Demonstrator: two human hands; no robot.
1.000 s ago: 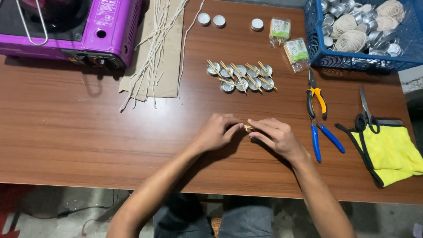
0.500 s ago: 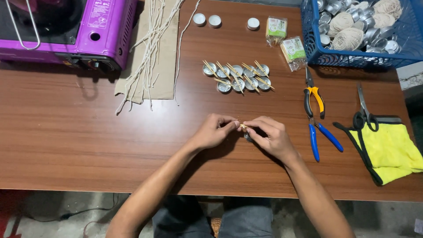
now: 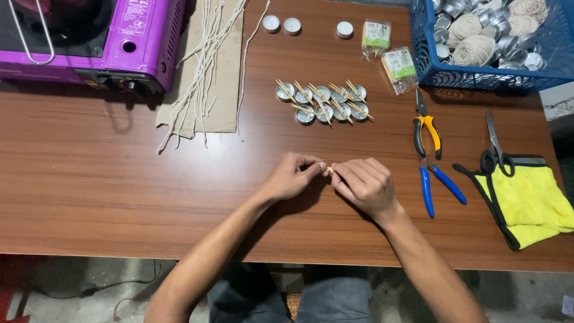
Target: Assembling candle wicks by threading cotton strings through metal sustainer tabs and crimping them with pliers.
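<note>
Both bare forearms are being extended upward from the bottom edge of the frame, converging toward the centre. The left hand [image 3: 290, 177] is being held just left of centre, knuckles up, with thumb and forefinger pinched together and pointed to the right. The right hand [image 3: 365, 184] is being held just right of centre, its fingers curled and its fingertips [image 3: 335, 170] being pressed toward those of the left. The two sets of fingertips are being kept touching or almost touching at mid-frame.
</note>
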